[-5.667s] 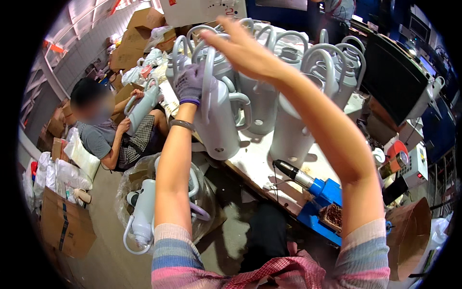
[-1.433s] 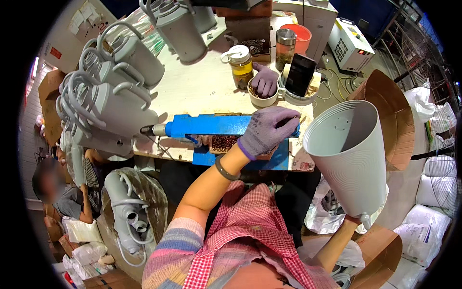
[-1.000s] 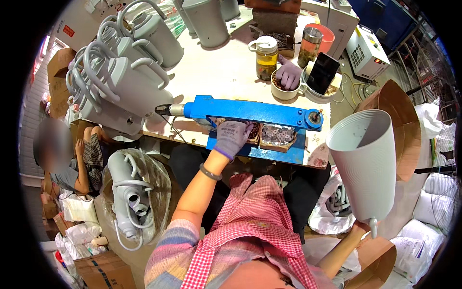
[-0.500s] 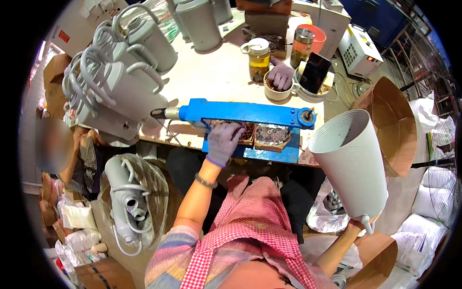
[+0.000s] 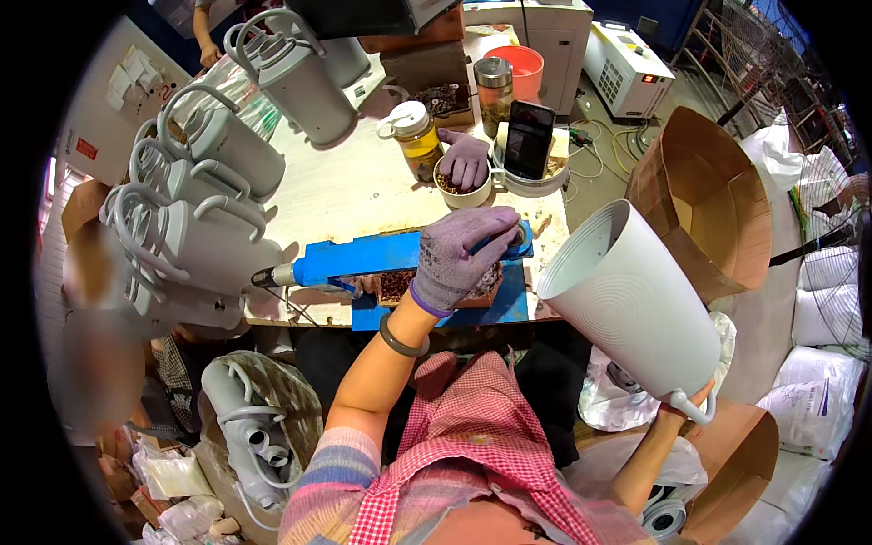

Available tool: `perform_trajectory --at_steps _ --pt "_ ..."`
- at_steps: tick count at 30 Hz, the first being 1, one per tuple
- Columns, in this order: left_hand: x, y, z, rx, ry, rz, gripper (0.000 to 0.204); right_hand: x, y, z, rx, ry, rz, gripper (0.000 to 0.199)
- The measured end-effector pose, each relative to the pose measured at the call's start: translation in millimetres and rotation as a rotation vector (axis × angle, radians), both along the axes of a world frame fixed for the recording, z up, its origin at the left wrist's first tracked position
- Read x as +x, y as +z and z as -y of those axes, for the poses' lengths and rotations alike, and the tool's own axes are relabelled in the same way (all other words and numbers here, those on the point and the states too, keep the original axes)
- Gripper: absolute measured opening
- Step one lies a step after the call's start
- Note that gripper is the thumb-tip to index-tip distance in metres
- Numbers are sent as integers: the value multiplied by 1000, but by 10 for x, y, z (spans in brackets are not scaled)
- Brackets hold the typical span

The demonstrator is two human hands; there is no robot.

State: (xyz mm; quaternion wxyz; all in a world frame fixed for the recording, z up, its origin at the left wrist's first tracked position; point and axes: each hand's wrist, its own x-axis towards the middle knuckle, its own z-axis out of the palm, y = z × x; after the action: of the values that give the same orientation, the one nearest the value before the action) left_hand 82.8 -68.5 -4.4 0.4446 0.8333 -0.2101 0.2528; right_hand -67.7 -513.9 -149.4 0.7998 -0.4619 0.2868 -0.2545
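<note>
My left hand [image 5: 461, 254], in a purple-grey glove, is over the right end of a blue tool arm [image 5: 359, 261]. Its fingertips are pinched together near the arm's round tip; whatever they hold is too small to make out. Below the arm, two small trays of tiny parts [image 5: 393, 287] sit on a blue base plate [image 5: 509, 304], partly hidden by the hand. My bare right hand [image 5: 695, 401] grips the lower end of a tall grey plastic bucket [image 5: 640, 304], beside its looped handle. The bucket leans, its open mouth pointing up and left toward the tool's tip.
Several grey lidded buckets with hoses [image 5: 204, 241] crowd the table's left side. Behind the tool stand a bowl with an empty-looking glove [image 5: 465, 163], a yellow jar [image 5: 416, 141] and a phone [image 5: 529, 141]. Cardboard boxes [image 5: 699, 209] flank my right. A person sits at left.
My left hand has moved from the tray of small parts up and right to the tool arm's tip. The bucket has come closer to that tip. The view has shifted.
</note>
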Motion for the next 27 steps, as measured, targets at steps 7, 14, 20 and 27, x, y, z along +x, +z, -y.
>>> perform_trajectory --at_steps 7,14,20,27 --pt "30 131 10 -180 -28 -439 31 263 444 -300 -165 155 162 41" --pt "-209 12 -149 -750 -228 -525 57 972 752 30 -398 310 56 47" --pt "-720 -344 -238 -621 36 -412 18 1676 1257 -967 -455 397 146 43" --pt "-943 -263 -749 -849 543 -418 38 1962 830 -2034 -550 681 274 46"
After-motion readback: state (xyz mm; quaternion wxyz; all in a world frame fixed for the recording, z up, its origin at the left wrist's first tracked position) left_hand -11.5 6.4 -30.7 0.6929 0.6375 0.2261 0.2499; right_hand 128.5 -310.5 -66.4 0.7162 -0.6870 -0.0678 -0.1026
